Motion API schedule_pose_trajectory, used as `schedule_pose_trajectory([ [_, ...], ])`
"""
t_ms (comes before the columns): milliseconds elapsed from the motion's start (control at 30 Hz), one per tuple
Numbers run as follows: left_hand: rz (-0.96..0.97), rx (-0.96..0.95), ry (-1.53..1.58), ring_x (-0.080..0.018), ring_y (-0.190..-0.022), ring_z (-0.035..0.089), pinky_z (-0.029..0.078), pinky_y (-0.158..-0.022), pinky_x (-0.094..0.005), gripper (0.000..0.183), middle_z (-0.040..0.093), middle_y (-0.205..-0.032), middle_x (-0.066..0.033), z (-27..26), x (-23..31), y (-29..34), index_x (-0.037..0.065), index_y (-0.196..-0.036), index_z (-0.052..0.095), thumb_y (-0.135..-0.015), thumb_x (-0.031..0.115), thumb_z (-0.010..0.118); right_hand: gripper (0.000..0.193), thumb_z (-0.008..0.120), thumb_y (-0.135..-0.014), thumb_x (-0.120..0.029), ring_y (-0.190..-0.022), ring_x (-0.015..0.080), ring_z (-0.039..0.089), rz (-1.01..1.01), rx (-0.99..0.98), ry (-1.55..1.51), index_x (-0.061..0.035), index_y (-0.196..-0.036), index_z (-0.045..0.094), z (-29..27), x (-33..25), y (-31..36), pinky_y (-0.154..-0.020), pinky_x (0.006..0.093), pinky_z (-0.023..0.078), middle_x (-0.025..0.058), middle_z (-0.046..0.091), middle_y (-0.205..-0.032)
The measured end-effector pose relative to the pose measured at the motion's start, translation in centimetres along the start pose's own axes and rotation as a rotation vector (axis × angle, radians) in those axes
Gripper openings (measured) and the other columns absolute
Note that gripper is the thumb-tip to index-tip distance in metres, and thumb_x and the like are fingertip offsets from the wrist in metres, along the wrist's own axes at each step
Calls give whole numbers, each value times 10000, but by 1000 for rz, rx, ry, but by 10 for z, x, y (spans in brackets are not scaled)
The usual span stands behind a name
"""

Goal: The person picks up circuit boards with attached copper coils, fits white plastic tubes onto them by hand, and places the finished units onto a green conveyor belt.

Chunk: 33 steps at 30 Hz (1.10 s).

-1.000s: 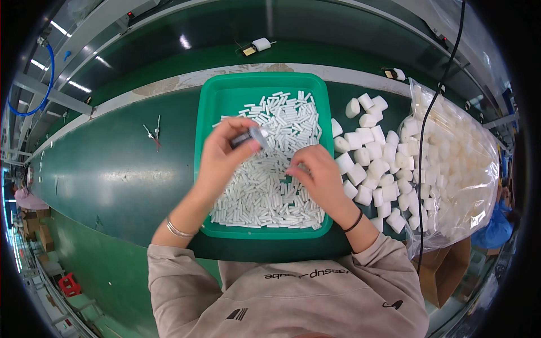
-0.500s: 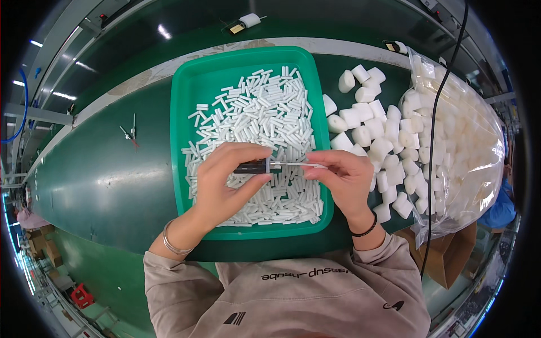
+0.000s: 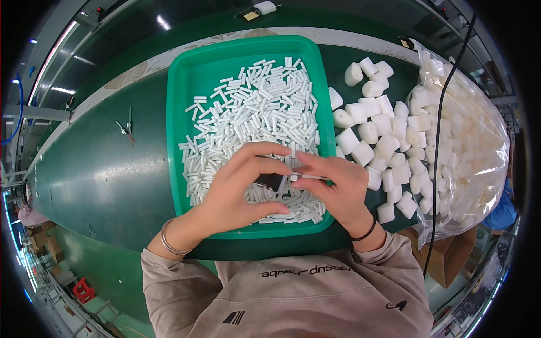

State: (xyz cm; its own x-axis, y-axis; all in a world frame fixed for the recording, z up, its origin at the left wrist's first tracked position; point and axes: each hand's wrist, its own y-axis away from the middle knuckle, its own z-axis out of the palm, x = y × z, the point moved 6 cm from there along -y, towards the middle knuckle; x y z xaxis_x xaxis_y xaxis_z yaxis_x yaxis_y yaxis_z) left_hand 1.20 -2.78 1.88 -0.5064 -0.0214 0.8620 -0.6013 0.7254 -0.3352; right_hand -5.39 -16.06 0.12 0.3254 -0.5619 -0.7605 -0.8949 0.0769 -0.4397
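In front of me, both hands meet over a green tray (image 3: 194, 53) heaped with short white tubes (image 3: 270, 121). Pinched in my right hand (image 3: 341, 183) is a thin pale rod (image 3: 313, 177). It reaches left to a dark cylindrical piece (image 3: 269, 181), which sits slanted and partly behind my left fingers. My left hand (image 3: 239, 188) is spread around that piece, its thumb well apart from the fingers. The left fingertips lie close to the right ones, and whether they touch the piece is hidden.
White soft-looking cylinders (image 3: 386, 143) lie right of the tray, beside a clear bag (image 3: 473, 146) full of them. A black cable (image 3: 437, 135) hangs across the bag. Thin rod-like parts (image 3: 129, 128) lie on the left tabletop. Another white-and-black piece (image 3: 258, 11) lies beyond the far edge.
The left thumb has come away from the dark piece and dropped toward me. That piece has tilted, and the fingers of both hands have drawn closer together. The view has shifted slightly.
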Motion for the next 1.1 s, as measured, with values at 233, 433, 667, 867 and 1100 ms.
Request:
schedule_pose_trajectory([
  [233,-3,12,-83,-212,-822,587,478,-658,-269,386,595,-917,-91,0,-9,8,41,-908,565,-556,7,720,426,673,-658,-71,-647,187,614,17,-84,-99,-41,-1069,567,2,-4,-2,-549,252,475,79,637,-781],
  [433,88,-2,-194,-190,-765,602,460,-611,-264,327,632,-837,-48,-12,6,2,54,-848,618,-549,81,746,426,636,-673,-15,-631,214,583,-8,-122,-135,-33,-1088,541,-1,-11,-6,-561,278,465,89,630,-837],
  [667,-57,31,24,-178,-712,618,488,-620,-256,354,636,-827,-74,-4,-8,6,31,-887,628,-563,92,757,226,688,-624,-50,-545,197,544,16,-120,20,-38,-837,613,-5,-2,0,-486,273,432,66,612,-703],
  [867,-60,-12,14,-195,-764,633,499,-672,-263,321,641,-837,-134,-4,-7,7,-18,-839,597,-584,92,760,186,718,-599,-87,-515,174,527,-16,-26,-40,-44,-751,621,-6,-4,0,-445,250,407,50,592,-635],
  [1100,-262,-34,172,-185,-805,623,487,-713,-252,357,619,-883,-103,-1,-19,13,-9,-922,544,-630,74,731,275,730,-589,-101,-509,152,501,-302,-23,146,-10,-818,608,0,-18,4,-421,226,398,38,559,-631],
])
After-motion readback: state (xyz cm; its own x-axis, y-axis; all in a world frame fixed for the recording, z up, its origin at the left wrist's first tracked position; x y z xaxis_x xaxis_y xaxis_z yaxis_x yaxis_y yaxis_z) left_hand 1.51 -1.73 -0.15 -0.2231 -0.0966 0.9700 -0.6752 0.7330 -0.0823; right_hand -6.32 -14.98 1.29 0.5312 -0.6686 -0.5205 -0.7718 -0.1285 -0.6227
